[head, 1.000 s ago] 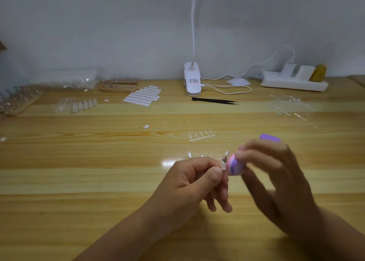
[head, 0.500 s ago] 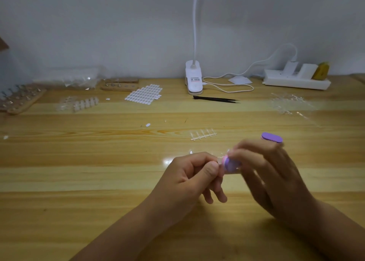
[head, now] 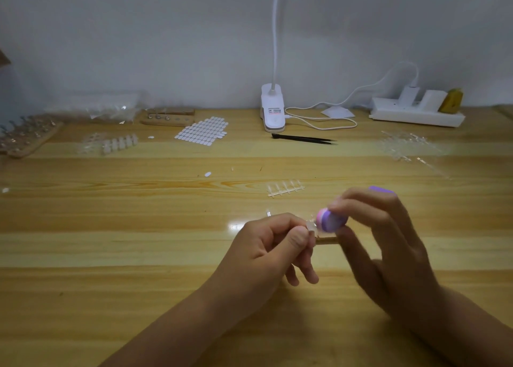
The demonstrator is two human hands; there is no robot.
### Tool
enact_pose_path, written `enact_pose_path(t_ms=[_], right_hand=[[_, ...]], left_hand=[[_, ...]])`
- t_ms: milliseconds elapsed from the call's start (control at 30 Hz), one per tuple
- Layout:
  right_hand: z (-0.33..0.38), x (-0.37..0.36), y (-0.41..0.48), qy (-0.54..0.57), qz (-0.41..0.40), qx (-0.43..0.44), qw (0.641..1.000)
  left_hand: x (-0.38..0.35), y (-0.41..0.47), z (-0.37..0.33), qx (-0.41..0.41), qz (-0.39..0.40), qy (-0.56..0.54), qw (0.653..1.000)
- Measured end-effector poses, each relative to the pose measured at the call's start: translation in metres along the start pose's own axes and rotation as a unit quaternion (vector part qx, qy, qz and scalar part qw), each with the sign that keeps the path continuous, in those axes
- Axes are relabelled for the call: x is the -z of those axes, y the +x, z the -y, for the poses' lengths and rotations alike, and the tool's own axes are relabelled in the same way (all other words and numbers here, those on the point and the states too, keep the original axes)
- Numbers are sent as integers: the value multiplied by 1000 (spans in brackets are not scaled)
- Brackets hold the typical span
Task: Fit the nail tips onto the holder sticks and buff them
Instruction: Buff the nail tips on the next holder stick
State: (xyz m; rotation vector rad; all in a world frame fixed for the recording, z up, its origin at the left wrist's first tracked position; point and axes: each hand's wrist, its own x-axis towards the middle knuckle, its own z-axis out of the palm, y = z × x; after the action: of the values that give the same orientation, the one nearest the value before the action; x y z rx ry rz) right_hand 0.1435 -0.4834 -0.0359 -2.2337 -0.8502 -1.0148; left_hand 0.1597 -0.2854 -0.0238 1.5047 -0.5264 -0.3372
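Observation:
My left hand [head: 266, 248] pinches a holder stick whose wooden end [head: 327, 240] pokes out to the right, with a clear nail tip [head: 311, 225] on top by my thumb. My right hand [head: 385, 244] grips a purple and pink buffer block [head: 331, 220], and the block's pink edge rests against the nail tip. The buffer's far end [head: 381, 189] shows above my right fingers. A strip of clear nail tips [head: 286, 189] lies on the wooden table [head: 138, 255] just beyond my hands.
At the back stand a white clip lamp [head: 273, 108], black tweezers [head: 304, 139], a power strip [head: 416, 112] and a sheet of white adhesive tabs [head: 202, 131]. Wooden stick racks [head: 26, 134] [head: 168, 116] and more nail tips [head: 119, 144] [head: 408, 146] lie left and right.
The buffer has slid back and forth over the nail tip between the frames, and now sits slightly higher and to the right. My left hand keeps its pinch on the stick.

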Motion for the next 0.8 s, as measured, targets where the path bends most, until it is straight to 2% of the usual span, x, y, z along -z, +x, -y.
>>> enact_pose_path(t_ms=[100,200,300,433,567,700,800], right_hand=[[7,-1,-2,-22,45,49,998],[-4,2,4,-25,38,19,999],[0,1,4,29,30,-10,999],[4,2,-1,49,64,29,996],[-2,5,2,27,57,8,998],[7,2,0,45,72,39,996],[0,8,4,24,58,21,998]], left_hand=[[0,-1,-1,8,5,10,1000],[2,-1,-4,20,-1,-23,1000],[3,0,-5,32,5,-47,998],[3,-1,-4,41,7,-49,998],[3,0,-2,40,-4,-45,998],[1,1,-2,37,-2,-40,999],[1,1,-3,33,-11,-42,999]])
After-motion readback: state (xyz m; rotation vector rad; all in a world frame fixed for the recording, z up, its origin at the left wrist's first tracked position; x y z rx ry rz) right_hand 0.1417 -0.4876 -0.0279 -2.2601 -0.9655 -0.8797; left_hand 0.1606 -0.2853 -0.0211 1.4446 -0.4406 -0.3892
